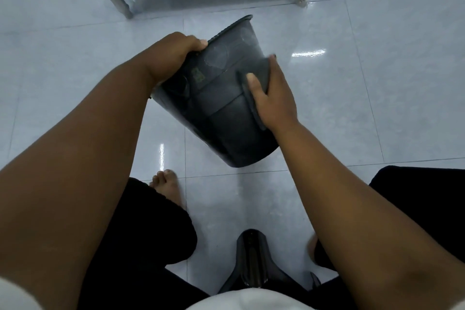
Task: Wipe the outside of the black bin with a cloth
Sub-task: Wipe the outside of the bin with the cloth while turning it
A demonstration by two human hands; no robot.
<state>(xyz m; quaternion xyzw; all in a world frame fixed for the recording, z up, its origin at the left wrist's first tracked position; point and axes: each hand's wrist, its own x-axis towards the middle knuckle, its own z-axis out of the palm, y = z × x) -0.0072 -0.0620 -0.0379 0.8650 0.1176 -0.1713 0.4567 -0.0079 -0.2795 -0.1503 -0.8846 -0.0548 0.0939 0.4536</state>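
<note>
Rim of the tapered black plastic bin (221, 108) is clamped in the curled left hand (176, 55), tilted off the pale tiled floor (352, 108), a dark grey cloth (259, 70) pressed flat-fingered on its right wall by the right hand (273, 98), so mid-wipe by the look, and the bin probably needs to be turned next.

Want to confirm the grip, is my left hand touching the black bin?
Touching: the head view shows the left hand curled over the rim of the black bin.

Reaches forward with both arms, grips the bin (226, 108) by its rim with the left hand (176, 55), presses the right hand (274, 93) flat on the cloth (259, 69).
</note>
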